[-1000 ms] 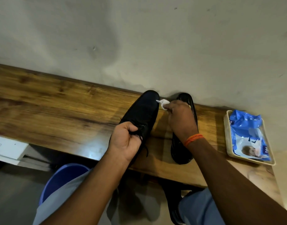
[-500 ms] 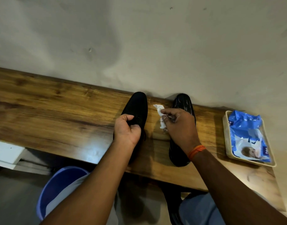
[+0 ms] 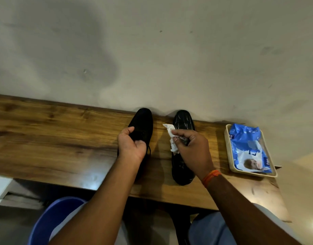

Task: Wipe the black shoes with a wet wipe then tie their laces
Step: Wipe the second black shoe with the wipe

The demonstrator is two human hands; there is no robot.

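Wooden desk [image 3: 55, 138] runs along the wall. Two black shoes side by side, toes toward 12 o'clock: left shoe [image 3: 143, 121], right shoe [image 3: 183, 121]. Tray [image 3: 228, 149] with blue wipes pack [image 3: 246, 142] at 3 o'clock. Left hand [image 3: 131, 147] fingers curled, gripping left shoe. Right hand [image 3: 193, 151] fingers pinching crumpled wet wipe [image 3: 170, 135] over right shoe.

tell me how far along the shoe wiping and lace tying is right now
Done, apparently: the glossy black right shoe shows wet streaks on its toe. In hand: the right hand pinches the crumpled white wet wipe above that shoe, while the left hand grips the matte black left shoe, which looks dry. Left: wiping that shoe and tying both; a loose lace hangs beside the left hand.
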